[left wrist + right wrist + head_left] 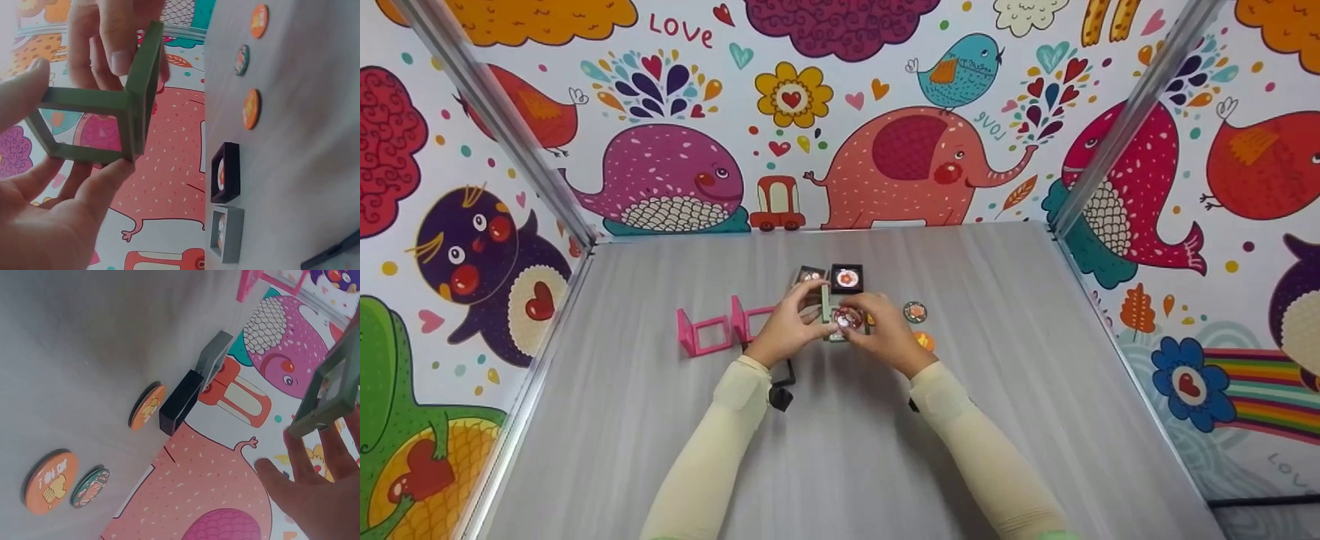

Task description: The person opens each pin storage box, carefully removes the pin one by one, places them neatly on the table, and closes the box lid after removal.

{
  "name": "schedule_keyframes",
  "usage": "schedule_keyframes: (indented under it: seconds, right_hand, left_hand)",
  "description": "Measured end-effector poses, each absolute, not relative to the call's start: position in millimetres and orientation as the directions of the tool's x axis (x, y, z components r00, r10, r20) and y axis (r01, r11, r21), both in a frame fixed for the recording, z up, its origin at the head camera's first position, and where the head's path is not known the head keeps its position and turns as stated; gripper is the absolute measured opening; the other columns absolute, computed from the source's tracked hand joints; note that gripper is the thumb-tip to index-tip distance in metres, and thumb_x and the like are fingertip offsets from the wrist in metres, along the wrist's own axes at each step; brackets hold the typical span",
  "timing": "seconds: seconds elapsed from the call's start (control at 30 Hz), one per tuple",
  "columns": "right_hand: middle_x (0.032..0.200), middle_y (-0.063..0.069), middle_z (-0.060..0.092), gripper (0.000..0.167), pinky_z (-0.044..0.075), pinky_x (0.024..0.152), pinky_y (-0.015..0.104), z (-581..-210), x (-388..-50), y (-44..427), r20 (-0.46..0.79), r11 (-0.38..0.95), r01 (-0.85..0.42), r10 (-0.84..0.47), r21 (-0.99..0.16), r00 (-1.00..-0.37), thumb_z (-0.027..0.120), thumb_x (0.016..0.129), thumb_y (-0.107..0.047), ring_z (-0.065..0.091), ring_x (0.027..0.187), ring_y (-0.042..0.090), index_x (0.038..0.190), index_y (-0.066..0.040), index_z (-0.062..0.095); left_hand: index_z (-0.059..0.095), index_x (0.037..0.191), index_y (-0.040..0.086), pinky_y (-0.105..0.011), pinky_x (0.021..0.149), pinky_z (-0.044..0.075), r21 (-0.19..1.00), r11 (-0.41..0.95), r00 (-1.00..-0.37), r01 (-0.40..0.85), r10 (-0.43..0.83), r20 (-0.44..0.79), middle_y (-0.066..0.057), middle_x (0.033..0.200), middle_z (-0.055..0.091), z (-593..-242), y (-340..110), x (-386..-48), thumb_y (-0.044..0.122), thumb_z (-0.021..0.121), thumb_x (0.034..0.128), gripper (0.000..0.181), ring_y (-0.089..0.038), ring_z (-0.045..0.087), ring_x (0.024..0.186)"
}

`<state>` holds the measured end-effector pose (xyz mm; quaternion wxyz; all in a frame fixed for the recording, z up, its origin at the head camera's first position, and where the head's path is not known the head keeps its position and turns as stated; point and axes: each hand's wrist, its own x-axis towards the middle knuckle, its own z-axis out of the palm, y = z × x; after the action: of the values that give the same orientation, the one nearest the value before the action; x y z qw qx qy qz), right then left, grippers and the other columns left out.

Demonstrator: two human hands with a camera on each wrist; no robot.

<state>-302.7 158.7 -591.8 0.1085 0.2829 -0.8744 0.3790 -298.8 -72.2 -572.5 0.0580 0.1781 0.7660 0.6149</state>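
Note:
My left hand [786, 324] holds a green hinged square frame [84, 100] between thumb and fingers, lifted above the table. Its two panels stand at an angle to each other in the left wrist view. My right hand [889, 334] pinches a round badge [847, 319] with a colourful picture, close against the green frame. Whether the badge sits inside a panel cannot be made out. In the right wrist view, fingertips [298, 447] reach the lower edge of the green frame there, and the badge is mostly hidden.
Behind the hands stand a black square frame [847, 279] and a grey one [810, 273], each with a badge. Two pink hinged frames [711, 337] stand left, near a dark frame [785, 373]. Orange badges [50, 484] and a teal-rimmed badge [915, 312] lie right. Printed walls enclose the table.

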Motion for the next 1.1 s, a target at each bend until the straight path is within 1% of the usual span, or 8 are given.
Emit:
schedule_keyframes:
  seconds: [0.17,0.27,0.4,0.5,0.67,0.83,0.93,1.1]
  right_hand:
    - [0.125,0.004,0.072,0.043,0.054,0.101,0.045,-577,-299,159,0.516,0.512,-0.603,-0.319,-0.612,-0.795,0.087,0.095,-0.014,0.062,0.115,0.022,0.134,-0.005,0.071]
    - [0.125,0.003,0.070,0.042,0.055,0.100,0.043,-564,-297,162,0.578,0.479,-0.626,-0.266,-0.615,-0.771,0.085,0.095,-0.012,0.061,0.116,0.020,0.134,-0.008,0.070]
    - [0.126,0.003,0.068,0.040,0.056,0.099,0.037,-554,-296,168,0.594,0.474,-0.641,-0.268,-0.604,-0.758,0.083,0.097,-0.012,0.059,0.117,0.018,0.134,-0.007,0.069]
    - [0.125,0.003,0.069,0.039,0.055,0.098,0.037,-553,-298,174,0.582,0.489,-0.639,-0.288,-0.594,-0.761,0.083,0.096,-0.012,0.059,0.115,0.019,0.133,-0.006,0.070]
    - [0.120,0.003,0.069,0.040,0.054,0.096,0.042,-556,-302,184,0.569,0.504,-0.629,-0.292,-0.591,-0.769,0.085,0.091,-0.006,0.060,0.112,0.024,0.130,-0.006,0.072]
    - [0.121,0.003,0.068,0.038,0.053,0.096,0.042,-556,-307,190,0.532,0.510,-0.619,-0.325,-0.598,-0.782,0.083,0.095,-0.011,0.058,0.113,0.023,0.131,-0.007,0.071]
    - [0.122,0.002,0.067,0.037,0.054,0.097,0.045,-556,-308,193,0.508,0.514,-0.600,-0.326,-0.612,-0.797,0.081,0.097,-0.012,0.057,0.114,0.021,0.132,-0.008,0.071]
    - [0.121,0.000,0.066,0.037,0.055,0.098,0.049,-554,-311,198,0.471,0.536,-0.561,-0.311,-0.631,-0.826,0.081,0.095,-0.009,0.056,0.114,0.020,0.131,-0.008,0.071]
  left_hand:
    - [0.050,0.158,0.015,-0.043,0.117,0.045,0.956,0.209,-0.924,0.205,0.364,0.119,-0.014,0.159,0.048,-561,-85,-291,0.010,0.090,0.0912,0.078,-0.034,0.051,0.146]
    - [0.050,0.158,0.016,-0.044,0.115,0.047,0.961,0.196,-0.928,0.195,0.353,0.116,-0.017,0.159,0.048,-548,-105,-285,0.006,0.089,0.0907,0.078,-0.038,0.050,0.146]
    - [0.048,0.158,0.013,-0.043,0.107,0.054,0.972,0.136,-0.944,0.191,0.295,0.144,-0.024,0.156,0.050,-533,-146,-273,-0.003,0.085,0.0895,0.079,-0.044,0.052,0.143]
    - [0.044,0.158,0.005,-0.039,0.103,0.057,0.974,0.086,-0.953,0.208,0.241,0.182,-0.028,0.156,0.049,-532,-178,-261,-0.012,0.080,0.0903,0.078,-0.044,0.051,0.144]
    - [0.040,0.158,-0.005,-0.029,0.103,0.055,0.975,0.070,-0.968,0.213,0.153,0.200,-0.029,0.152,0.049,-558,-224,-233,-0.016,0.076,0.0925,0.076,-0.032,0.051,0.143]
    - [0.039,0.158,-0.010,-0.026,0.096,0.057,0.987,0.077,-0.989,0.138,0.057,0.134,-0.025,0.149,0.049,-598,-252,-205,-0.025,0.072,0.0887,0.078,-0.021,0.054,0.138]
    - [0.038,0.157,-0.010,-0.024,0.098,0.055,0.993,0.098,-0.997,0.070,0.043,0.066,-0.027,0.152,0.045,-619,-258,-195,-0.026,0.071,0.0885,0.078,-0.025,0.051,0.139]
    - [0.037,0.157,-0.009,-0.022,0.106,0.049,0.994,0.107,-0.999,-0.023,0.039,-0.027,-0.029,0.155,0.043,-646,-260,-192,-0.022,0.072,0.0901,0.076,-0.037,0.044,0.146]
